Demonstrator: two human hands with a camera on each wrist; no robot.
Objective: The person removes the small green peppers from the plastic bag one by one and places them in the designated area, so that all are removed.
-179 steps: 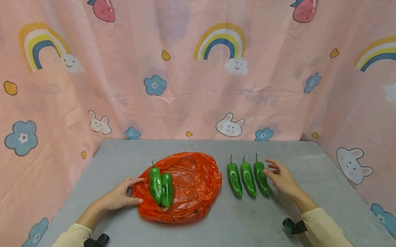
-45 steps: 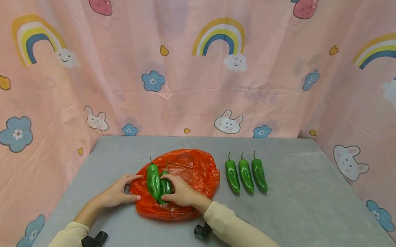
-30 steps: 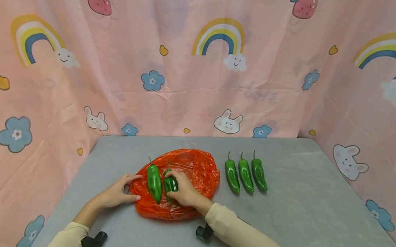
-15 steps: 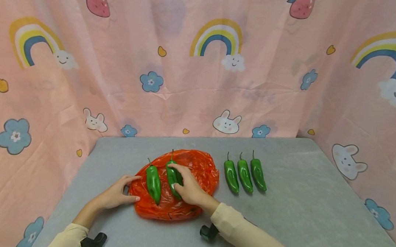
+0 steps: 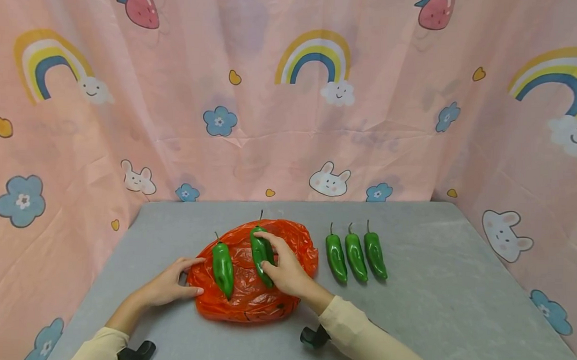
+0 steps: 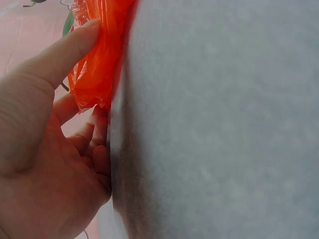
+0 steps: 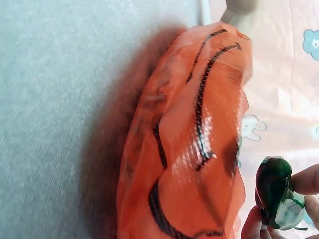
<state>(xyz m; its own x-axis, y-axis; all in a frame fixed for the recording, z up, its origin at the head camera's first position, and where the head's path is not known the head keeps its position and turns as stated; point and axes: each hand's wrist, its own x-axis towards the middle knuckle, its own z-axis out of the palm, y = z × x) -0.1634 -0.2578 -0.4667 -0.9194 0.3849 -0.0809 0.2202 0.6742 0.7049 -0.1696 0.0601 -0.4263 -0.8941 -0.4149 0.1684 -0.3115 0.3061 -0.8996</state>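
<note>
Reaching in from the lower right, the right forearm, in a cream cloth sleeve [image 5: 368,336], is being angled up toward the left, and the right hand [image 5: 288,270] is being held over a crinkled, bright-red thin plastic bag [image 5: 236,309]. Between its thumb and fingers a glossy, long, tapering green pepper [image 5: 260,256] is being pinched. The forefinger is being laid across the pepper near the stem end, while the thumb is being pressed to its lower half; the thin stem is being left free beyond the grip, pointing away from the person, and the blunt tip is being pointed back toward the person. Whether the bag is being touched by this pepper cannot be told.

From the lower left, the left hand [image 5: 168,286] is being rested at the bag's left edge. Its thumb and forefinger are being kept spread apart, with both tips being set against the red film and a gap being left between them.

Just inside that edge, a second glossy green pepper [image 5: 222,271] is being borne on the bag, apart from both hands. To the right of the bag, three more such green peppers [image 5: 356,258] are being supported side by side on the flat grey table [image 5: 448,294], stems pointing away.
</note>
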